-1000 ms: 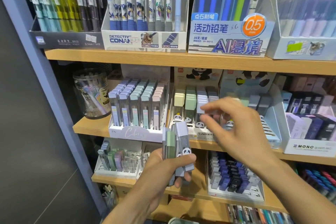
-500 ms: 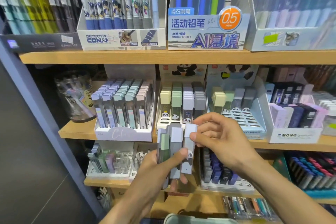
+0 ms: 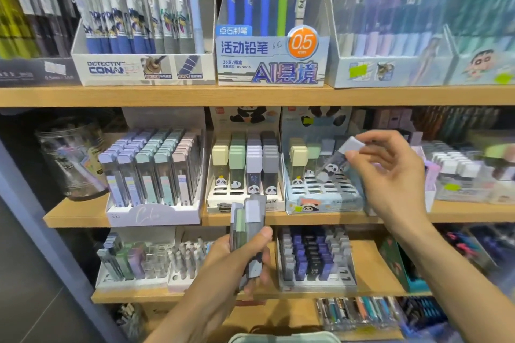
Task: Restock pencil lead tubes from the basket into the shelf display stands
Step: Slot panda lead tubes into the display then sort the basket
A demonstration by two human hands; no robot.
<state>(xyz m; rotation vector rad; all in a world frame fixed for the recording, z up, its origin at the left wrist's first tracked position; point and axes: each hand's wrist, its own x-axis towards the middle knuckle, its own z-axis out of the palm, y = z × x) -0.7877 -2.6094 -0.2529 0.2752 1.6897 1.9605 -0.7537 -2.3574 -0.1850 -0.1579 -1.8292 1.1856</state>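
head view: right hand (image 3: pixel 390 175) pinches one grey-capped lead tube (image 3: pixel 338 160) by its cap end; the tube lies tilted, long axis slanting down-left, just above the blue panda stand (image 3: pixel 328 200); its free slots are below the fingers; left hand (image 3: pixel 239 253) grips the spare tubes (image 3: pixel 248 225) upright, lower and farther from that stand.

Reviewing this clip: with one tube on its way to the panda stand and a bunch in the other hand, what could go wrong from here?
1. The right hand pinches the panda tube tilted over the blue panda stand; it may miss a slot or knock the standing tubes.
2. The left hand has a one-handed grip on several tubes; one could slip out.
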